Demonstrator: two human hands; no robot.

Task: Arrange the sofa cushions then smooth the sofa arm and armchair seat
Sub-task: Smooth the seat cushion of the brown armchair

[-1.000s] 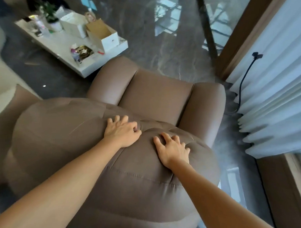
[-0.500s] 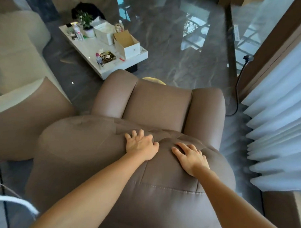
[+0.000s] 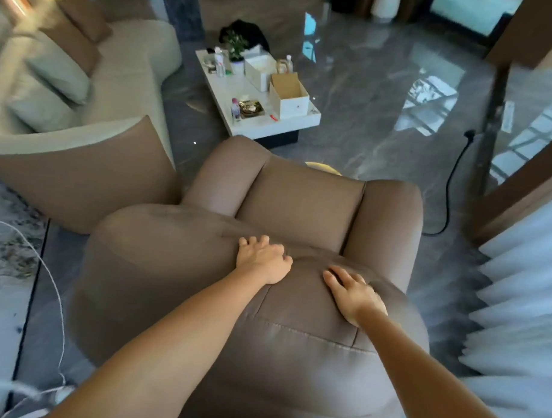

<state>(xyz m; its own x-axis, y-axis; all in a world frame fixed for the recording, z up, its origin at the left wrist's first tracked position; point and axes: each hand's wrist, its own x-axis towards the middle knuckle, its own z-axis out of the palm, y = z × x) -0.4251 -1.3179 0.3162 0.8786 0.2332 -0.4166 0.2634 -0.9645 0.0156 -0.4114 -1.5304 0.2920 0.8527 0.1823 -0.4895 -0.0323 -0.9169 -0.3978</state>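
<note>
I look down from behind a brown armchair. Its padded backrest top fills the middle of the view, and its seat lies beyond, between two rounded arms. My left hand rests flat on the top of the backrest, fingers spread and curling over the front edge. My right hand lies flat on the backrest just to the right, fingers apart. Neither hand holds anything. At the upper left stands a cream sofa with a brown end arm and several cushions along its back.
A white coffee table beyond the chair carries boxes, bottles and a small plant. White curtains hang at the right, with a black cable on the glossy grey floor. A white cord trails at the left.
The view has tilted up and pulled back, bringing the sofa and its cushions into sight. Both hands stay flat on the backrest top, in much the same spots.
</note>
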